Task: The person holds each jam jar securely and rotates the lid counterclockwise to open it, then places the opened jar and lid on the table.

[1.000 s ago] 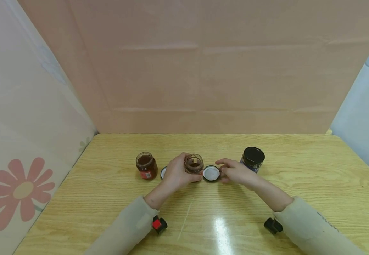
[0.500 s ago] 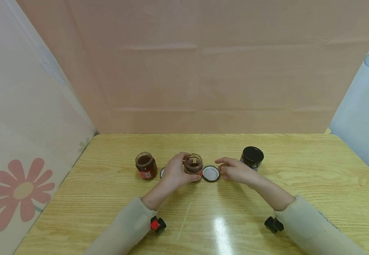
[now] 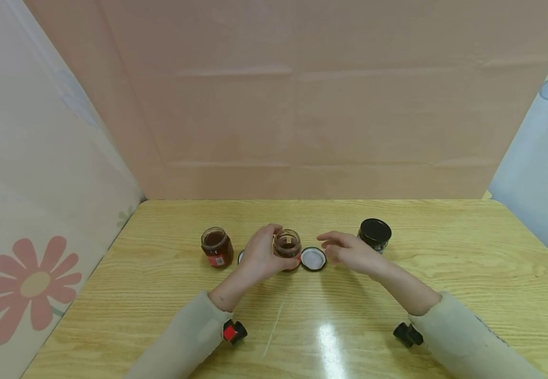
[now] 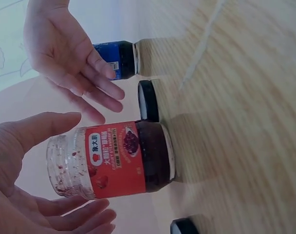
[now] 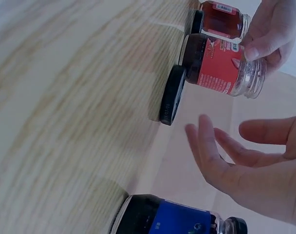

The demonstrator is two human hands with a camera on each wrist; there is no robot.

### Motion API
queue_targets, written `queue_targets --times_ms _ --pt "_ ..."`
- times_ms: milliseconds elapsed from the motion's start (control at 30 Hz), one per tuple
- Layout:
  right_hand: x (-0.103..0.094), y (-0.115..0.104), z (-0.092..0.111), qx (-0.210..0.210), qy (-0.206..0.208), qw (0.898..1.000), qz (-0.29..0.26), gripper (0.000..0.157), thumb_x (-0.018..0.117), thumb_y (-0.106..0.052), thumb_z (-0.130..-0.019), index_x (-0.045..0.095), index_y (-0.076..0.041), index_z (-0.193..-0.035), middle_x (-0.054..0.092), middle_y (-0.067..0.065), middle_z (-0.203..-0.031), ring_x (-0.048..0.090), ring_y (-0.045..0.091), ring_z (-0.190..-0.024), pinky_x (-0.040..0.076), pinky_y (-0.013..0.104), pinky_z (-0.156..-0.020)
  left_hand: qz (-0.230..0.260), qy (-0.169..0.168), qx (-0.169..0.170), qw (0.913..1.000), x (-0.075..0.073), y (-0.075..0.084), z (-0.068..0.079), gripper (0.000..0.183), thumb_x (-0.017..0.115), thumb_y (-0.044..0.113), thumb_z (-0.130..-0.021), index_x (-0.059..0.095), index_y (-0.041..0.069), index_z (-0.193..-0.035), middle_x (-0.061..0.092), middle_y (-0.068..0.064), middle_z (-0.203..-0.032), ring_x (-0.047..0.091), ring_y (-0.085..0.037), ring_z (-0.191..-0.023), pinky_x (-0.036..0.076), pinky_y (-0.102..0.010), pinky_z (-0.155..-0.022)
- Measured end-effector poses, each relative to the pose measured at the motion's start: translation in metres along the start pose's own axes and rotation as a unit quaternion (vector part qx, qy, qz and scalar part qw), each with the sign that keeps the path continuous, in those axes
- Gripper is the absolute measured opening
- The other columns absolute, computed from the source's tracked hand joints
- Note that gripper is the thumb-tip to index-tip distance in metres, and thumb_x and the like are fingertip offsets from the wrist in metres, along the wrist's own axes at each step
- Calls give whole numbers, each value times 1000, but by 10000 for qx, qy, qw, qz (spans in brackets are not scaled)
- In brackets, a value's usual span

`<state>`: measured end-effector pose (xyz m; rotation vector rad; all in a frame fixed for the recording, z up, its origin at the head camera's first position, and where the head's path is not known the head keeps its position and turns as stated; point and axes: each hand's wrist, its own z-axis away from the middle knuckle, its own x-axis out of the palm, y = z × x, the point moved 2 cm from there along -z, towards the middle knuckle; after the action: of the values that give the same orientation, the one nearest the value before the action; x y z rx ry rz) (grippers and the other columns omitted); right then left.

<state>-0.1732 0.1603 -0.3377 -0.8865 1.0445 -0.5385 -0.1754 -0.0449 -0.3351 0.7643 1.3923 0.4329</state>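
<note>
My left hand [image 3: 260, 253] holds an uncapped strawberry jam jar [image 3: 287, 249], fingers behind and thumb in front. In the left wrist view this jar [image 4: 120, 161] has a red label, with dark jam low inside and smears on the upper glass. To its right a black-edged lid [image 3: 313, 258] lies on the table, white inside up. My right hand [image 3: 349, 253] hovers just right of that lid, its fingers [image 5: 206, 139] loosely extended and holding nothing. Another lid [image 4: 183, 226] is mostly hidden by my left hand in the head view.
A second open jar [image 3: 217, 247] of dark red jam stands at the left. Behind my right hand is a black-capped jar [image 3: 375, 235] with a blue label. A wood-grain table [image 3: 160, 316] meets a tan backdrop [image 3: 292, 131] at its far edge.
My right hand has drawn up slightly from the lid's right edge, its fingers loosening. The left hand and jar stay nearly in place.
</note>
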Motion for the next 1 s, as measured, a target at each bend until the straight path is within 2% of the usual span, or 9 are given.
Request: queue_targets --times_ms 233,467,767,1000 --pt "-2 -2 2 -708 713 9925 696 33 48 -14 -95 53 -4 -126 57 19 -124 56 31 -111 49 41 -88 -182 75 373 9991 -3 9 3 79 76 37 -73 41 6 -136 46 -13 -135 41 -31 -126 39 -47 -100" --pt "0 -5 5 -1126 1393 9792 955 26 54 -12 -93 60 -7 -117 64 11 -116 61 26 -103 52 32 -78 -842 475 897 9913 0 17 3 75 74 37 -75 42 1 -133 49 -15 -131 43 -31 -124 37 -44 -102" --pt "2 -7 9 -1803 1911 9549 1384 24 57 -7 -89 63 -7 -113 64 8 -109 60 22 -99 51 25 -73 -1120 532 1128 9859 5 24 4 71 73 34 -78 42 2 -133 48 -15 -131 41 -31 -125 33 -45 -105" --pt "-1 -10 12 -2036 2091 9445 1508 24 58 -7 -88 63 -8 -112 63 7 -110 60 23 -100 51 25 -71 -1466 718 1431 9762 9 31 5 67 72 34 -78 45 1 -130 49 -13 -129 39 -30 -126 30 -45 -107"
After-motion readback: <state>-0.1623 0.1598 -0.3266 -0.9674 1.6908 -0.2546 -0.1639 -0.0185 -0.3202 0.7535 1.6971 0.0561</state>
